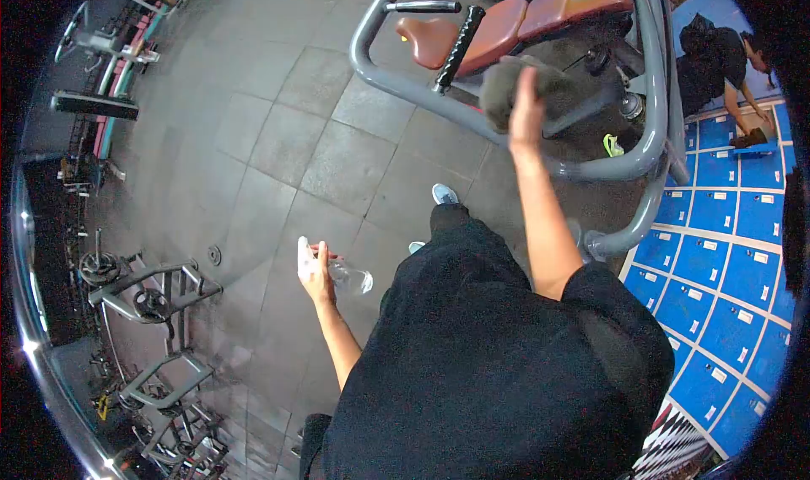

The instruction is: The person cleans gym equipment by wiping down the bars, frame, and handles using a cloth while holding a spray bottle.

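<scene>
A clear bottle (353,278) is held in my left hand (314,269), out over the dark tiled floor. A little red shows beside those fingers. My right hand (526,115) is raised near the grey frame of an exercise machine, with its fingers closed on a grey cloth (506,90) that bunches out to the left and right of the hand. Motion blurs the cloth's edges. Behind it is the machine's brown padded seat (504,26).
The machine's curved grey tube (422,94) runs in front of me. Blue lockers (704,261) line the right side, with another person (713,58) bending near them. Weight equipment (160,299) stands at the left, and a small plate (214,255) lies on the floor.
</scene>
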Demonstrator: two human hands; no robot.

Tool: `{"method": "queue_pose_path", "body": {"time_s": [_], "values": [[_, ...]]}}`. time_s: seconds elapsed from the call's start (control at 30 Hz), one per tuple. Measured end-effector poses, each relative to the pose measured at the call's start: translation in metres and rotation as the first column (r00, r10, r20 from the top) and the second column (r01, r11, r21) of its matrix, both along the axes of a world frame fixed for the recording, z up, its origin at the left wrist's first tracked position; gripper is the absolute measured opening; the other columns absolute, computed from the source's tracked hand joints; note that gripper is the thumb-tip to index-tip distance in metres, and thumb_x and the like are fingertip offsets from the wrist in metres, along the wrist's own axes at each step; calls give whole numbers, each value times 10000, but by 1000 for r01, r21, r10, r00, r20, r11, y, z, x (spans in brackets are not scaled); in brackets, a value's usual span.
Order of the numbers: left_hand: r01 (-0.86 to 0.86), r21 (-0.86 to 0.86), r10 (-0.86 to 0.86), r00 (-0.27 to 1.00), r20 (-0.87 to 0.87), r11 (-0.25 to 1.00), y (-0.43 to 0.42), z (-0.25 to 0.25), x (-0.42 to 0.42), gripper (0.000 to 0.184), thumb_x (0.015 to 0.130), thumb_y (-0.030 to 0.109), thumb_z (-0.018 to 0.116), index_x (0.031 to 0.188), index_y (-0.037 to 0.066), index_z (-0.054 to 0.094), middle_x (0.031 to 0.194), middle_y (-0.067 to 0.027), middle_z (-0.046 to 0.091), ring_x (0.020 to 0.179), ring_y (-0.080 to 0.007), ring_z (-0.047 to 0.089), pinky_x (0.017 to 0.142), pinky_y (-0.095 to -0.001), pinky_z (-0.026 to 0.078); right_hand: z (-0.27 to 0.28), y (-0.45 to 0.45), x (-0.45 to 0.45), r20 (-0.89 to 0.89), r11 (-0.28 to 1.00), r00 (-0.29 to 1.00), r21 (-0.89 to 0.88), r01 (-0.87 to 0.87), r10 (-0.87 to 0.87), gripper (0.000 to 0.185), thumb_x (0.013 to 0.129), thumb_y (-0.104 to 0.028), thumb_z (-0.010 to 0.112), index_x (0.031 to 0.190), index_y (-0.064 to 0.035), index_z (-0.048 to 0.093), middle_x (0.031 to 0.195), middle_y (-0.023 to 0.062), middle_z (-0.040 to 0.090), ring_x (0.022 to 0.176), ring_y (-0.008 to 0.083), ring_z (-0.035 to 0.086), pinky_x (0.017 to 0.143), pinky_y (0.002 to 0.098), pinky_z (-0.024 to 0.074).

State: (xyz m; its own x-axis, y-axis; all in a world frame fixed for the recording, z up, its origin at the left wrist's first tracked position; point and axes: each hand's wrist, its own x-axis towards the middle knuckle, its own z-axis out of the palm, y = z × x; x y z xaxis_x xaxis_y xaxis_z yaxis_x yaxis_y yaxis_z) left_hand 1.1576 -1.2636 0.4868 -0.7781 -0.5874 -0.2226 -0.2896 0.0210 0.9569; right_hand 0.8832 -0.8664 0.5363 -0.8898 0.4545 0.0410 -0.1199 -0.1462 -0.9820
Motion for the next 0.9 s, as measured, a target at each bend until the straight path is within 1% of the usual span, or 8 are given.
{"method": "queue_pose_path", "body": {"time_s": [0.13,0.17,0.23,0.43,0.57,0.77,0.83,0.9], "values": [[-62,69,62,998,16,996,6,5,12,716,974,176,728,1543,-55,360,1016,-90,594,749,-163,650,647,-354,608,-101,-68,-115,254,910,952,329,-252,172,792,931,-641,643,1124,127,680,1089,387,687,1131,453,675,947,502,499],[-63,65,63,998,10,996,9,5,14,716,974,176,728,1543,-55,360,1016,-90,594,749,-163,650,647,-354,608,-103,-89,-129,-13,674,968,716,185,-252,741,907,-571,720,1072,150,693,1039,258,749,1059,321,697,951,449,513],[-174,50,174,985,17,983,13,5,13,715,978,170,725,1552,-46,359,1018,-91,617,717,-187,657,651,-349,595,-60,-86,-139,383,833,897,552,-30,-222,631,811,-423,844,1033,152,710,1030,217,758,951,299,720,880,447,548],[-225,93,229,973,-29,970,35,12,-9,686,995,141,688,1554,-58,344,980,-96,630,703,-194,662,647,-341,569,-30,-24,-165,261,810,779,-334,-481,570,272,709,-122,887,934,-20,772,872,80,754,734,193,709,704,363,567],[-84,21,83,996,31,996,50,22,-31,673,999,133,681,1536,-87,340,1002,-104,619,705,-186,657,648,-344,579,-37,-40,-148,181,844,878,-413,-341,443,257,742,-134,872,944,-29,752,880,59,738,737,186,695,696,349,564],[-51,130,50,999,9,990,47,-7,-20,648,996,134,688,1513,-84,364,1022,-109,597,746,-180,665,666,-355,603,-114,-88,-109,-71,883,996,463,83,-56,306,715,-221,880,899,-28,729,876,73,746,755,186,703,721,365,557],[-71,44,70,997,23,997,56,8,-21,576,978,156,707,1438,-58,435,879,-96,608,688,-185,645,681,-395,633,-87,-70,-108,250,926,891,-84,-369,378,280,716,-193,869,902,-43,724,834,62,730,726,196,697,688,353,540],[-106,83,109,994,-31,991,53,-4,-11,557,976,139,706,1430,-55,447,878,-94,607,694,-179,638,672,-404,633,-78,-37,-116,193,614,609,-486,-622,769,290,759,-152,819,1001,-32,712,898,93,721,769,204,704,701,362,561]]}}
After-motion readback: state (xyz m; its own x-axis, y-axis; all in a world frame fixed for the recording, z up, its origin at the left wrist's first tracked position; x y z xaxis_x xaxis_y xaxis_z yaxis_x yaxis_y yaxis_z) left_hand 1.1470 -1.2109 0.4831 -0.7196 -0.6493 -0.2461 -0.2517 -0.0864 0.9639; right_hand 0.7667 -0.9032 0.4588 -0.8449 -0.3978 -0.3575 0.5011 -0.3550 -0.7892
